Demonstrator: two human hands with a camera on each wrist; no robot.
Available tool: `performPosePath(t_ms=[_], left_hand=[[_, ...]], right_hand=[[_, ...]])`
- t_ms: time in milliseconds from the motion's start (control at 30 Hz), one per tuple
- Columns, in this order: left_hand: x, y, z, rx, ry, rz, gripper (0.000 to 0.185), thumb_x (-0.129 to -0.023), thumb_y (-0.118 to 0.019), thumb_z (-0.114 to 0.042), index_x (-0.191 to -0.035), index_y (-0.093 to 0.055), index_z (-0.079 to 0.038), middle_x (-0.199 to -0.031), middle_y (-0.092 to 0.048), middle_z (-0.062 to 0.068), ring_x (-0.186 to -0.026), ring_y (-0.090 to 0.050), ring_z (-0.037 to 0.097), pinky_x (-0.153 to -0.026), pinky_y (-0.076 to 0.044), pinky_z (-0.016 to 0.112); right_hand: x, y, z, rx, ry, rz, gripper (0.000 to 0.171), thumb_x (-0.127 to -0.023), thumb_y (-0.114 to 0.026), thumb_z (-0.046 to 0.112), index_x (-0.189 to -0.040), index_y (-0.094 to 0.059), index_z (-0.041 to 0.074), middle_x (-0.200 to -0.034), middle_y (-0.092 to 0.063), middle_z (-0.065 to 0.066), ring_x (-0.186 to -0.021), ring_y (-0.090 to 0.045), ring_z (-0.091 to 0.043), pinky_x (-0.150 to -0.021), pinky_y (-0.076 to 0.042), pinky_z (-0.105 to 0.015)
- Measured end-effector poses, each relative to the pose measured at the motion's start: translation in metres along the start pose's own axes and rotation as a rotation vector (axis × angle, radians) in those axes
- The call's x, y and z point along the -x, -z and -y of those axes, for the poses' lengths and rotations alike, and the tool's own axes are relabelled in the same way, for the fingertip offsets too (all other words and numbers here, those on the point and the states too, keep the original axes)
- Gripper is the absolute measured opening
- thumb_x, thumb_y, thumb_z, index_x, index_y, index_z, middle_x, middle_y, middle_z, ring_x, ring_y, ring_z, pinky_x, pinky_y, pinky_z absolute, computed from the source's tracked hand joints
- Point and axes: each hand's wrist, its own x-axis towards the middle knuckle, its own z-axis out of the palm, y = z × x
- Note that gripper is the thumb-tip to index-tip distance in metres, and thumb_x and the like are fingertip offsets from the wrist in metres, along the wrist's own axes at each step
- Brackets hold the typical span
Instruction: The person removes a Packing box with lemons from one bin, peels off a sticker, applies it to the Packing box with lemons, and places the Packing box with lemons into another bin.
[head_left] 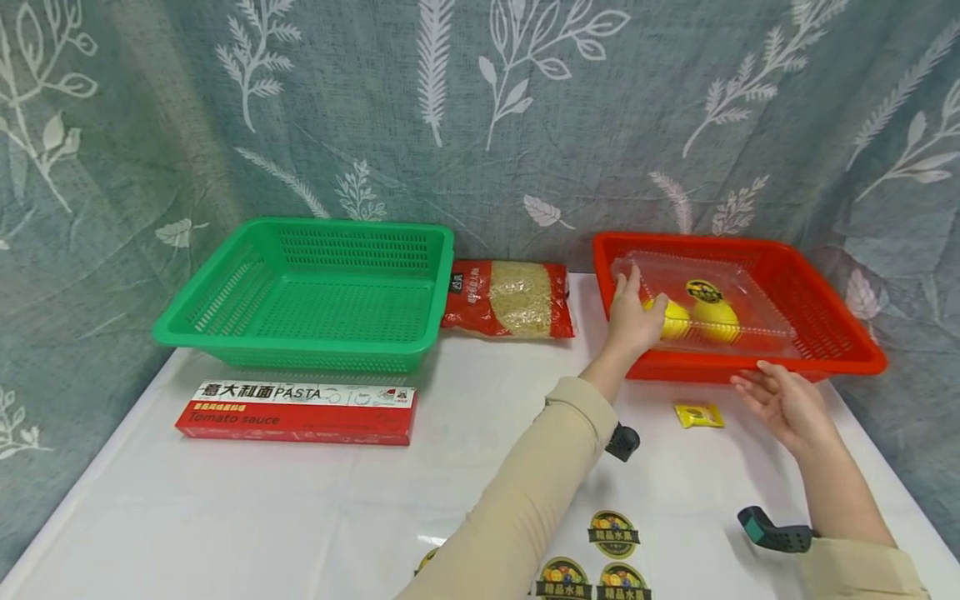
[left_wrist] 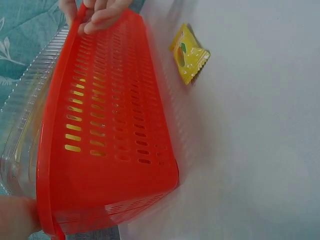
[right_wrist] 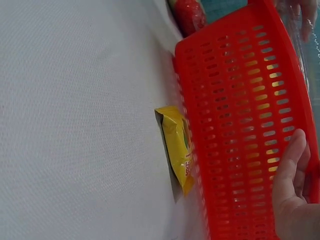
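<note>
Left hand: the left hand (head_left: 632, 310) reaches into the red basket (head_left: 840, 317), fingers loosely spread, resting on the near-left end of the clear fruit box (head_left: 757, 321).
Right hand: the right hand (head_left: 783, 400) hovers at the basket's near rim, fingers straight and relaxed, holding nothing; the right wrist view shows a fingertip at the basket wall.
Fruit box: it sits inside the red basket, on the right of the table (head_left: 225, 517), with yellow fruit (head_left: 716, 321) inside.
Done, by the look of it: the box is already in the basket.
Left out: the yellow sachet (head_left: 699, 414) just near the basket, the pasta box (head_left: 296, 412), the noodle bag (head_left: 510, 298); the green basket (head_left: 315, 292) holds nothing.
</note>
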Motion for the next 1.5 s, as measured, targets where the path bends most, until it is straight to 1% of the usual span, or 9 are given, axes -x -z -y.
performPosePath(t_ms=[200, 400, 533, 667, 800, 933, 1067, 1333, 1500], left_hand=[[-0.004, -0.001, 0.002, -0.064, -0.001, -0.012, 0.059, -0.091, -0.055, -0.021, -0.144, -0.029, -0.013, -0.149, -0.022, 0.009, -0.133, -0.027, 0.024, -0.106, -0.026, 0.031], [-0.007, -0.004, 0.003, -0.1, 0.004, -0.01, 0.061, -0.091, -0.057, -0.025, -0.143, -0.029, -0.012, -0.149, -0.022, 0.009, -0.133, -0.027, 0.023, -0.106, -0.027, 0.029], [-0.005, -0.002, 0.002, -0.094, 0.019, 0.055, 0.077, -0.084, -0.066, -0.031, -0.145, -0.024, -0.015, -0.151, -0.017, 0.004, -0.135, -0.024, 0.022, -0.104, -0.031, 0.033], [-0.003, -0.001, 0.001, -0.107, 0.039, 0.127, 0.094, -0.074, -0.076, -0.03, -0.147, -0.017, -0.02, -0.152, -0.011, -0.001, -0.136, -0.021, 0.022, -0.101, -0.035, 0.037], [-0.002, -0.001, 0.001, -0.126, 0.039, 0.163, 0.098, -0.073, -0.077, -0.026, -0.148, -0.013, -0.02, -0.152, -0.009, -0.001, -0.136, -0.019, 0.02, -0.102, -0.034, 0.036], [-0.001, -0.004, 0.001, -0.233, 0.003, 0.145, 0.09, -0.074, -0.076, -0.021, -0.146, -0.021, -0.015, -0.151, -0.018, 0.002, -0.136, -0.019, 0.021, -0.103, -0.032, 0.032], [0.001, -0.009, 0.001, -0.34, -0.052, 0.092, 0.078, -0.075, -0.075, -0.016, -0.141, -0.035, -0.01, -0.145, -0.031, 0.005, -0.134, -0.025, 0.024, -0.102, -0.032, 0.028], [0.003, -0.02, 0.005, -0.559, -0.179, 0.01, 0.067, -0.077, -0.071, -0.01, -0.137, -0.042, -0.012, -0.136, -0.044, 0.008, -0.123, -0.044, 0.019, -0.099, -0.035, 0.024], [0.003, -0.022, 0.006, -0.609, -0.164, 0.007, 0.068, -0.075, -0.071, -0.008, -0.137, -0.042, -0.015, -0.136, -0.044, 0.009, -0.121, -0.046, 0.023, -0.097, -0.038, 0.027]], right_hand=[[-0.002, -0.002, -0.003, 0.029, 0.008, -0.006, 0.018, -0.089, -0.058, 0.021, -0.104, -0.05, 0.013, -0.09, -0.067, -0.002, -0.081, -0.067, -0.02, -0.075, -0.053, -0.029], [-0.003, -0.004, -0.002, 0.031, 0.001, -0.002, 0.02, -0.09, -0.058, 0.021, -0.105, -0.049, 0.012, -0.089, -0.067, -0.003, -0.081, -0.067, -0.021, -0.074, -0.053, -0.03], [-0.002, -0.003, -0.001, 0.028, 0.005, 0.007, 0.016, -0.091, -0.056, 0.021, -0.103, -0.05, 0.012, -0.089, -0.066, -0.004, -0.08, -0.067, -0.021, -0.073, -0.053, -0.029], [-0.002, -0.002, 0.0, 0.034, 0.006, 0.01, 0.013, -0.091, -0.055, 0.021, -0.101, -0.051, 0.012, -0.088, -0.066, -0.004, -0.08, -0.067, -0.02, -0.073, -0.053, -0.029], [-0.002, 0.0, 0.0, 0.026, 0.002, 0.002, 0.019, -0.091, -0.056, 0.02, -0.106, -0.047, 0.014, -0.09, -0.066, -0.003, -0.081, -0.067, -0.02, -0.074, -0.053, -0.029], [-0.001, 0.0, -0.001, 0.014, -0.003, -0.006, 0.025, -0.091, -0.056, 0.02, -0.112, -0.043, 0.015, -0.091, -0.066, -0.002, -0.082, -0.067, -0.021, -0.076, -0.052, -0.029], [-0.001, 0.0, -0.001, 0.009, -0.003, -0.004, 0.023, -0.091, -0.056, 0.021, -0.11, -0.044, 0.014, -0.09, -0.066, -0.004, -0.082, -0.067, -0.021, -0.075, -0.053, -0.03], [-0.001, 0.0, -0.002, 0.031, 0.0, -0.001, 0.025, -0.089, -0.058, 0.023, -0.108, -0.044, 0.012, -0.089, -0.066, -0.005, -0.081, -0.067, -0.021, -0.073, -0.053, -0.03], [0.0, 0.0, -0.003, 0.024, 0.006, 0.002, 0.026, -0.089, -0.058, 0.022, -0.109, -0.044, 0.014, -0.089, -0.067, -0.004, -0.08, -0.067, -0.021, -0.072, -0.053, -0.03]])
